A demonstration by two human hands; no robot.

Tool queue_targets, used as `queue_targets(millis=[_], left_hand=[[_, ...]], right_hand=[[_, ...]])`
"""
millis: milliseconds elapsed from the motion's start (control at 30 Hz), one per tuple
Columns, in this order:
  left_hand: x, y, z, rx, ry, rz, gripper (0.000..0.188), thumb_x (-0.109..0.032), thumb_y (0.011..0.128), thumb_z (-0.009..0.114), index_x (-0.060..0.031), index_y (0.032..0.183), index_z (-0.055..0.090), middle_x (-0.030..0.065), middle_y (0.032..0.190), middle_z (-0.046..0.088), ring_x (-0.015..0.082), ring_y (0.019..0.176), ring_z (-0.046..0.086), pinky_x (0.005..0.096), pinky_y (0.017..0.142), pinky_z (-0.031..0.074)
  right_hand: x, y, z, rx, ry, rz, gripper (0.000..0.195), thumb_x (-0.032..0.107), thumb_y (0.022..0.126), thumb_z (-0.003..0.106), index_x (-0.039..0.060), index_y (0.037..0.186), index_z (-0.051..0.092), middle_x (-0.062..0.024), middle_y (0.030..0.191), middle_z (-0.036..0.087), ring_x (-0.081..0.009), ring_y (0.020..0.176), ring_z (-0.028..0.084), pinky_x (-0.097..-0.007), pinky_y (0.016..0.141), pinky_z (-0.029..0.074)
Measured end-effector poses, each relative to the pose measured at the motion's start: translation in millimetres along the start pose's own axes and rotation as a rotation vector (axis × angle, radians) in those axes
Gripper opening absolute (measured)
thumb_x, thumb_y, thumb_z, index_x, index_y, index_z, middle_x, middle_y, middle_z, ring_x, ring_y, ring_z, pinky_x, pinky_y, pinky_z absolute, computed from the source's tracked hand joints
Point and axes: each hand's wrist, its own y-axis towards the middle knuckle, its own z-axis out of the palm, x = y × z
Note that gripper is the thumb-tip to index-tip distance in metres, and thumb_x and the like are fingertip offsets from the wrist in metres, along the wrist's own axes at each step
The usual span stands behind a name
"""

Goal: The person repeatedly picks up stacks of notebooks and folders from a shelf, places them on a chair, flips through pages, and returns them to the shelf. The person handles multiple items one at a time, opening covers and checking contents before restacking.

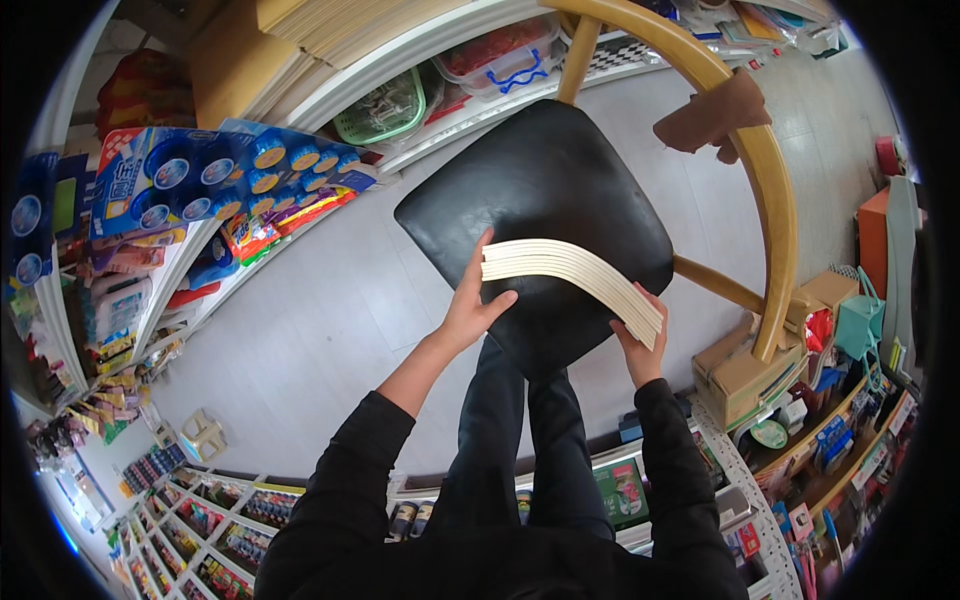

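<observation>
A curved stack of thin cream-coloured strips (562, 262) spans the space between my hands, over the black padded seat (540, 180) of a wooden chair. My left hand (476, 292) holds its left end, fingers behind it and thumb apart below. At the lower right end, my right hand (643, 341) grips the stack between thumb and fingers. The strips lie side by side and bend downward to the right. Whether they rest on the seat cannot be told. The chair's curved wooden rail (776, 202) has a brown cloth (712, 120) draped over it.
Shelves with blue-packed bottles (240, 176) stand to the left. A green basket (382, 109) and a clear plastic box (499, 56) sit on a low shelf ahead. To the right are a cardboard box (739, 375) and stocked shelves. A small stool (202, 436) stands at lower left.
</observation>
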Motion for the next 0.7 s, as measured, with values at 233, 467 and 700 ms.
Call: queue_targets(millis=[233,467,700], left_hand=[[15,5,1,-0.083,0.089,0.093,0.065,0.010,0.070,0.065,-0.0075,0.126,0.038,0.0109,0.125,0.044,0.0246,0.121,0.043,0.0329,0.102,0.034],[1,-5,3,-0.137,-0.110,0.073,0.050,0.010,0.069,0.069,-0.0066,0.112,0.049,0.0098,0.124,0.049,0.0250,0.126,0.042,0.0334,0.100,0.036],[15,-3,3,-0.134,0.006,0.111,0.047,0.006,0.067,0.075,-0.0058,0.106,0.052,0.0095,0.115,0.054,0.0222,0.113,0.052,0.0302,0.094,0.042]], right_hand=[[1,-8,1,-0.003,-0.072,-0.032,0.064,-0.003,0.067,0.076,0.0051,0.121,0.044,-0.0123,0.127,0.049,-0.0237,0.116,0.050,-0.0320,0.100,0.040],[-4,-16,-12,-0.056,-0.068,-0.100,0.056,-0.006,0.071,0.070,0.0056,0.119,0.045,-0.0101,0.125,0.050,-0.0219,0.113,0.051,-0.0320,0.098,0.040],[-3,-11,-14,0.016,-0.167,-0.184,0.048,-0.005,0.073,0.069,0.0051,0.115,0.049,-0.0108,0.119,0.052,-0.0227,0.110,0.052,-0.0321,0.097,0.040]])
